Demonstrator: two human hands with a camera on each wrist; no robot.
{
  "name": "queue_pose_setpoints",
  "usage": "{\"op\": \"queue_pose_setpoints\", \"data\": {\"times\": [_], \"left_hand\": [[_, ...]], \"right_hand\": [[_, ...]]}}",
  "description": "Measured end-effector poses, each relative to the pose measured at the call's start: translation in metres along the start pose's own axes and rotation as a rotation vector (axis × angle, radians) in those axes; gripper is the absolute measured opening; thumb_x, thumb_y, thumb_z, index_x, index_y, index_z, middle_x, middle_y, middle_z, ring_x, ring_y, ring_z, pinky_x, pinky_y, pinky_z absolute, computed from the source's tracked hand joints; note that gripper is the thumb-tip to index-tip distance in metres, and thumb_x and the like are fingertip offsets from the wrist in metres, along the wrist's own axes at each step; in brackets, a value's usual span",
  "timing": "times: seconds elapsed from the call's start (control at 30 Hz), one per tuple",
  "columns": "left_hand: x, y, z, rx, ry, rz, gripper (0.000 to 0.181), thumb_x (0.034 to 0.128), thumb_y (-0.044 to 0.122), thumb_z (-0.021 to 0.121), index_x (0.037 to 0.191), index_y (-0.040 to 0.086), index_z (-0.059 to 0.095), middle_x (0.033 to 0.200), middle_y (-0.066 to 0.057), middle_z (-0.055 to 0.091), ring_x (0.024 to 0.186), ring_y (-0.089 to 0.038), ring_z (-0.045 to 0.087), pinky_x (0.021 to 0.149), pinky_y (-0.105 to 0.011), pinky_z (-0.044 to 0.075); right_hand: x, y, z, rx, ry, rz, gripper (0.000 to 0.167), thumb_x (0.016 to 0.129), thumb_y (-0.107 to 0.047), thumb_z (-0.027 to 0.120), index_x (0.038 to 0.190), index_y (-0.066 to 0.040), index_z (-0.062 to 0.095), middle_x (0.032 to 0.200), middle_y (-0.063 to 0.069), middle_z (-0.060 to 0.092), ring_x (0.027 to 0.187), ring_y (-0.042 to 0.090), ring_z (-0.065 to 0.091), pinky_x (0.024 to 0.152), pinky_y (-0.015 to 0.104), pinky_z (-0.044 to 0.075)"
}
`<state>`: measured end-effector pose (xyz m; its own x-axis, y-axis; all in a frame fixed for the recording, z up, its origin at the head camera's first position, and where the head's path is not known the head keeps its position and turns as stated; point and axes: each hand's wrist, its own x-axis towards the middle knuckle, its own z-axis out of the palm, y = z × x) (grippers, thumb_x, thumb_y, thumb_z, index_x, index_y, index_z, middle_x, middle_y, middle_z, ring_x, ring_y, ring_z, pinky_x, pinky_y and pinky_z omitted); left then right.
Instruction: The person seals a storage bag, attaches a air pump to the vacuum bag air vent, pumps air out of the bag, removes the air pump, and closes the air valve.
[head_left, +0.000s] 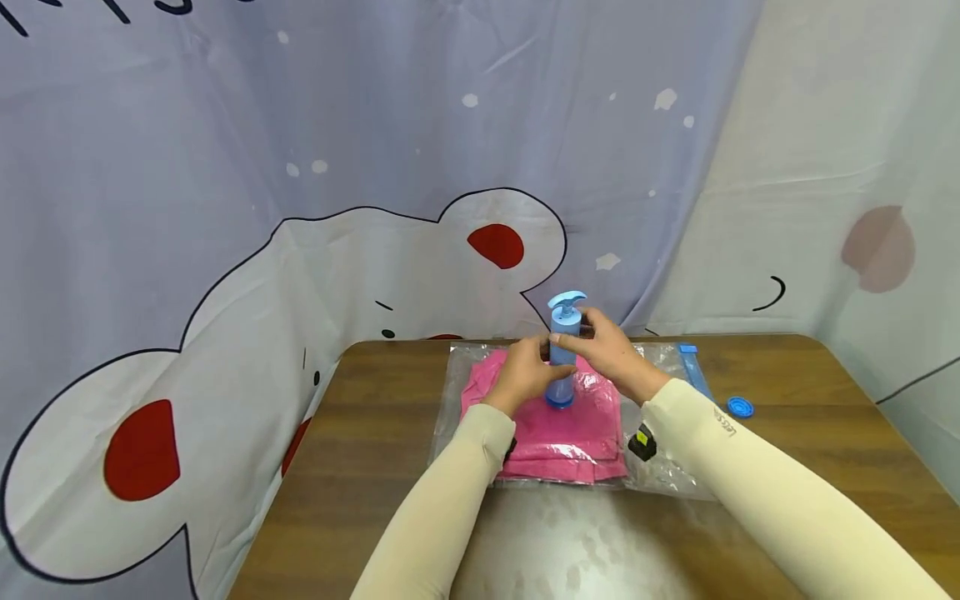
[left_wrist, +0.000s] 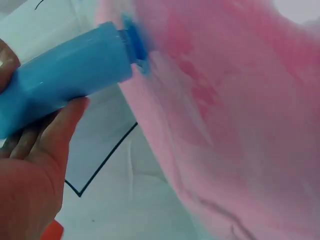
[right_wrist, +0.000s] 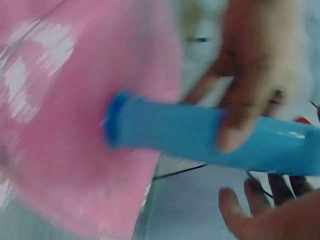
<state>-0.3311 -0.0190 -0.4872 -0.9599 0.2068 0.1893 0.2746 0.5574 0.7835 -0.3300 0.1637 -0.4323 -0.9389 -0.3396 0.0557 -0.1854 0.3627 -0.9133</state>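
1. At the far left and across the top of the frame, a patterned curtain [head_left: 360,133] is hanging behind your work, showing large white cartoon shapes with red patches.
2. Across the lower frame, a wood-grained surface [head_left: 375,442] is lying beneath everything, with a glare at bottom centre.
3. Just left of the lower centre, your left hand [head_left: 521,375] is reaching out of a pale sleeve [head_left: 450,500]; its fingers are pinching the blue bottle, the thumb pressing the near side and other fingers reaching behind.
4. Around the lower centre, pink material [head_left: 558,446] is lying folded with clear plastic [head_left: 671,475] around it.
5. The blue bottle [head_left: 561,387] is standing nearly upright over that pink material, right of centre, its light-blue pump head [head_left: 567,298] pointing up; whether its base is touching, I cannot tell.
6. Just right of it, your right hand [head_left: 617,354] is bringing spread fingers around the bottle's upper part, the thumb crossing in front; I cannot tell whether they are touching it.
7. Farther right, a blue strip [head_left: 697,375] is lying near a round blue cap [head_left: 740,407].
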Motion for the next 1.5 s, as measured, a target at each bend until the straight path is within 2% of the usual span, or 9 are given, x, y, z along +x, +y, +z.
{"op": "queue_pose_setpoints", "data": {"times": [0.1, 0.23, 0.57, 0.73, 0.93, 1.1, 1.27, 1.4, 1.5], "left_hand": [[0.003, 0.003, -0.003, -0.046, -0.057, -0.029, 0.046, 0.1014, 0.018, 0.087, 0.142, 0.002, 0.074, 0.138, -0.017, 0.082, 0.132, -0.032, 0.079, 0.111, -0.046, 0.066], [0.004, 0.002, -0.003, -0.094, -0.118, -0.053, 0.048, 0.1003, 0.012, 0.086, 0.144, -0.002, 0.072, 0.139, -0.021, 0.081, 0.133, -0.034, 0.078, 0.114, -0.049, 0.064], [-0.002, 0.001, -0.002, -0.082, -0.13, -0.067, 0.049, 0.1023, 0.015, 0.085, 0.147, 0.0, 0.071, 0.14, -0.02, 0.08, 0.133, -0.035, 0.078, 0.116, -0.051, 0.063], [-0.011, 0.009, 0.002, -0.007, -0.053, -0.059, 0.056, 0.1016, 0.026, 0.089, 0.15, 0.005, 0.07, 0.144, -0.016, 0.08, 0.135, -0.036, 0.078, 0.113, -0.049, 0.065], [-0.014, 0.021, 0.011, 0.061, 0.153, -0.012, 0.074, 0.0907, 0.042, 0.098, 0.151, 0.012, 0.069, 0.14, -0.013, 0.08, 0.13, -0.033, 0.079, 0.106, -0.044, 0.068], [-0.011, 0.022, 0.015, 0.114, 0.281, 0.015, 0.061, 0.0873, 0.04, 0.101, 0.133, 0.009, 0.076, 0.125, -0.012, 0.084, 0.117, -0.03, 0.082, 0.097, -0.043, 0.069], [-0.01, 0.016, 0.015, 0.122, 0.289, 0.044, 0.05, 0.0921, 0.034, 0.098, 0.129, 0.007, 0.077, 0.118, -0.014, 0.087, 0.111, -0.03, 0.085, 0.091, -0.041, 0.071], [-0.01, 0.013, 0.01, 0.045, 0.238, 0.025, 0.044, 0.0944, 0.026, 0.096, 0.13, 0.008, 0.079, 0.117, -0.014, 0.088, 0.112, -0.028, 0.085, 0.092, -0.038, 0.071], [-0.009, 0.013, 0.002, -0.001, 0.156, -0.022, 0.041, 0.0957, 0.023, 0.095, 0.131, 0.009, 0.08, 0.122, -0.013, 0.087, 0.117, -0.028, 0.085, 0.096, -0.039, 0.071]], "right_hand": [[0.006, -0.012, -0.011, 0.164, -0.059, 0.018, 0.072, 0.109, -0.018, 0.073, 0.169, 0.004, 0.04, 0.162, 0.026, 0.06, 0.143, 0.03, 0.064, 0.128, 0.049, 0.051], [0.01, -0.021, -0.024, 0.146, -0.139, 0.032, 0.051, 0.109, -0.013, 0.073, 0.155, 0.005, 0.057, 0.134, 0.008, 0.074, 0.114, 0.009, 0.069, 0.106, 0.033, 0.061], [0.013, -0.026, -0.035, 0.018, -0.147, 0.042, 0.044, 0.102, -0.02, 0.087, 0.136, 0.001, 0.071, 0.113, -0.001, 0.08, 0.108, 0.014, 0.075, 0.109, 0.045, 0.066], [0.012, -0.028, -0.033, -0.084, -0.036, 0.027, 0.043, 0.095, -0.031, 0.094, 0.112, -0.004, 0.065, 0.092, -0.005, 0.069, 0.092, 0.018, 0.068, 0.089, 0.034, 0.064], [0.012, -0.021, -0.02, -0.317, 0.167, 0.0, 0.058, 0.091, -0.052, 0.094, 0.093, -0.011, 0.053, 0.082, 0.003, 0.059, 0.075, 0.021, 0.054, 0.064, 0.031, 0.048], [0.012, -0.021, -0.006, -0.361, 0.216, -0.032, 0.06, 0.091, -0.054, 0.093, 0.095, -0.01, 0.052, 0.085, 0.006, 0.059, 0.074, 0.022, 0.054, 0.063, 0.032, 0.045], [0.009, -0.019, -0.001, -0.326, 0.217, -0.03, 0.06, 0.095, -0.053, 0.091, 0.103, -0.009, 0.05, 0.093, 0.012, 0.062, 0.078, 0.027, 0.057, 0.065, 0.034, 0.047], [0.006, -0.014, -0.006, -0.258, 0.136, -0.027, 0.062, 0.099, -0.058, 0.086, 0.125, -0.007, 0.061, 0.125, 0.018, 0.076, 0.113, 0.036, 0.075, 0.088, 0.043, 0.064], [0.006, -0.014, -0.011, -0.123, 0.035, -0.014, 0.067, 0.103, -0.05, 0.084, 0.15, -0.007, 0.062, 0.151, 0.021, 0.071, 0.144, 0.038, 0.069, 0.112, 0.053, 0.063]]}}
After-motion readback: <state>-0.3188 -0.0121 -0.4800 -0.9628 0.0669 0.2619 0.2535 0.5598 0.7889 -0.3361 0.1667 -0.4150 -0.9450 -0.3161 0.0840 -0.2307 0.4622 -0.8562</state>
